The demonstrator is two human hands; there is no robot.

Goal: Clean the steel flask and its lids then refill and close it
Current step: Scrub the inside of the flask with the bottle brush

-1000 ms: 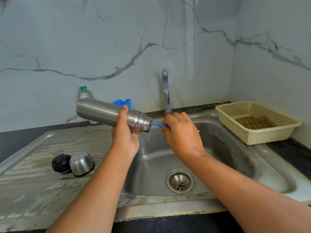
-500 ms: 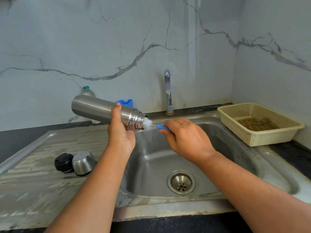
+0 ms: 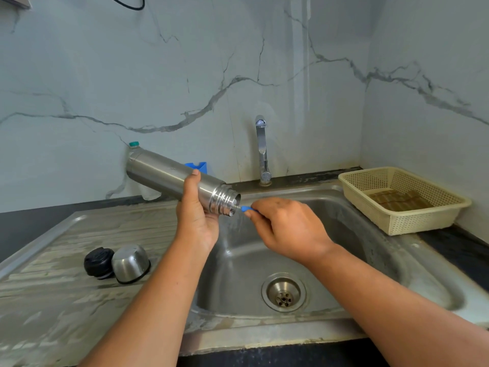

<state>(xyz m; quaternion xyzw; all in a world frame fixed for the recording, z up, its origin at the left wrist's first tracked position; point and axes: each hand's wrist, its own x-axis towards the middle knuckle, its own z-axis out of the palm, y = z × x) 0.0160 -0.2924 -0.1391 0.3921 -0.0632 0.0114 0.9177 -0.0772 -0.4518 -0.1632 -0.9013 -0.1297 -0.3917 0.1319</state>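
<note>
Over the left edge of the sink basin, in the head view, one steel flask is held in the air, nearly on its side. Its open, threaded mouth points right and slightly down over the basin. Its base points back toward the marble wall.

The left hand grips the flask, curled round the body just behind the threaded neck. The right hand is closed, knuckles up, and pinches the blue handle of one brush between thumb and fingers. Most of the handle is hidden inside the hand. The brush's pale bristles just show at the flask's mouth.

Two lids sit side by side, touching, on the steel draining board to the left of the basin. They are one black stopper lid and, to its right, one steel cup lid, rim down.

The sink has one round drain in its floor and one tap at its back edge.

On the counter at the sink's back right corner stands one cream plastic basket with something brown lying in it. Against the back wall, mostly hidden behind the flask, are one plastic bottle with a green cap and one blue object that cannot be identified.
</note>
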